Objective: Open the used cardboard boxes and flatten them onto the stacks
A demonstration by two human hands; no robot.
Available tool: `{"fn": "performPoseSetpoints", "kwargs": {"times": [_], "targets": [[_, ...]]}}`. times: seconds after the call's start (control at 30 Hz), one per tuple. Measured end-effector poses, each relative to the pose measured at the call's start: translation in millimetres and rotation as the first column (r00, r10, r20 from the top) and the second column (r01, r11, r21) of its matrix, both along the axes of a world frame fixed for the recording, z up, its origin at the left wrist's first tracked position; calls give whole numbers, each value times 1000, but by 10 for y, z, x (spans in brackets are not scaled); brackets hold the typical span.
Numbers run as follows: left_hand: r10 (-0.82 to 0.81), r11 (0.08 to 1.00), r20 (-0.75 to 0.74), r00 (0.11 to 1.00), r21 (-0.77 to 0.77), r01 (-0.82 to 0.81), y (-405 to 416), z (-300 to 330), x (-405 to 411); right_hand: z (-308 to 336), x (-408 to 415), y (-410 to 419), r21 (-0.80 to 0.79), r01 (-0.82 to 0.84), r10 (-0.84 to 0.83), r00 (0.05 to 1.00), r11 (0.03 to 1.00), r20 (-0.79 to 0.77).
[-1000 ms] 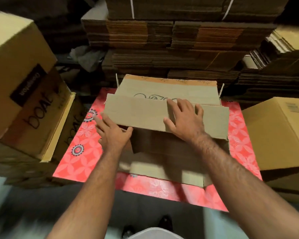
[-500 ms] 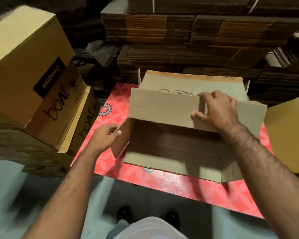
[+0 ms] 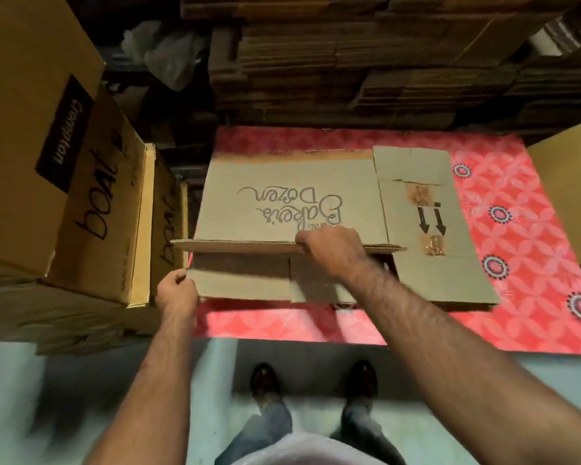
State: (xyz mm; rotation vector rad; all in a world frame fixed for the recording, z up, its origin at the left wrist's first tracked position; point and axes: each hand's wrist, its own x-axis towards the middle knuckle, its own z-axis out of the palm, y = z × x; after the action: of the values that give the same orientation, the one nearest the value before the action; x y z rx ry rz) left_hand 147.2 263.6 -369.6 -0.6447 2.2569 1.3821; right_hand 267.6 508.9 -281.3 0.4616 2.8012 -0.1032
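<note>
Both hands (image 3: pixel 176 292) (image 3: pixel 332 251) grip the flattened box (image 3: pixel 292 196), fingertips hidden under its flaps.

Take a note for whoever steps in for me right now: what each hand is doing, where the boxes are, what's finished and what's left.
Left hand: grips the left end of the near flap.
Right hand: curled over the near edge of the printed box.
The box lies nearly flat on the pink mat, its side panel spread to the right.
Done: box opened and pressed down.
Left: flatten the near flaps, move it onto the flat cardboard stacks behind; then the whole boxes on the left and far right.
</note>
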Motion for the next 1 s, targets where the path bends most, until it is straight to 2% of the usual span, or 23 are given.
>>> {"fn": "performPoseSetpoints", "kwargs": {"times": [0.07, 0.13, 0.23, 0.33, 0.4, 0.43, 0.47, 0.5, 0.53, 0.57, 0.6, 0.63, 0.67, 0.7, 0.77, 0.87, 1.0], "targets": [[56, 994, 61, 997, 88, -62, -68, -162, -42, -343, 91, -238, 8, 33, -33, 997, 999, 74], [111, 960, 123, 986, 243, -139, -76, -256, -49, -617, 219, -409, 33, 51, -53, 998, 998, 45], [190, 790, 285, 940, 524, -319, -76, -287, 70, -909, 438, -622, -46, 98, -93, 991, 994, 99], [189, 651, 432, 882, 617, -442, -98, -311, 286, -1093, 619, -773, -223, 178, -146, 977, 958, 154], [156, 677, 440, 885, 604, -420, -112, -315, 376, -1147, 708, -793, -375, 277, -251, 961, 885, 115], [136, 713, 419, 898, 588, -382, -115, -313, 380, -1137, 743, -794, -431, 350, -362, 930, 832, 56], [127, 746, 386, 914, 570, -345, -119, -315, 357, -1109, 773, -786, -466, 444, -516, 856, 765, -31], [120, 773, 359, 925, 551, -314, -121, -312, 320, -1067, 802, -767, -497, 564, -695, 710, 660, -117], [112, 790, 339, 934, 539, -291, -122, -308, 278, -972, 826, -751, -545, 674, -853, 491, 499, -175], [104, 801, 324, 940, 534, -272, -118, -301, 236, -939, 867, -711, -604, 741, -956, 240, 292, -168], [97, 805, 314, 944, 534, -260, -113, -280, 204, -913, 910, -671, -671, 738, -994, 3, 74, -107], [96, 808, 310, 946, 531, -256, -108, -264, 180, -925, 953, -609, -735, 666, -982, -190, -126, -4], [100, 810, 309, 946, 526, -258, -98, -254, 159, -931, 988, -539, -797, 533, -937, -331, -284, 112], [109, 815, 308, 945, 516, -262, -91, -252, 137, -980, 1024, -457, -838, 364, -876, -417, -406, 242], [131, 823, 305, 943, 497, -275, -72, -255, 96, -1000, 1085, -336, -839, 115, -784, -441, -532, 436], [121, 839, 281, 952, 484, -249, -75, -254, 92, -985, 1177, -249, -798, 93, -759, -391, -596, 521], [83, 828, 245, 966, 522, -204, -91, -213, 107, -958, 1215, -111, -772, 66, -750, -303, -632, 588]]}}
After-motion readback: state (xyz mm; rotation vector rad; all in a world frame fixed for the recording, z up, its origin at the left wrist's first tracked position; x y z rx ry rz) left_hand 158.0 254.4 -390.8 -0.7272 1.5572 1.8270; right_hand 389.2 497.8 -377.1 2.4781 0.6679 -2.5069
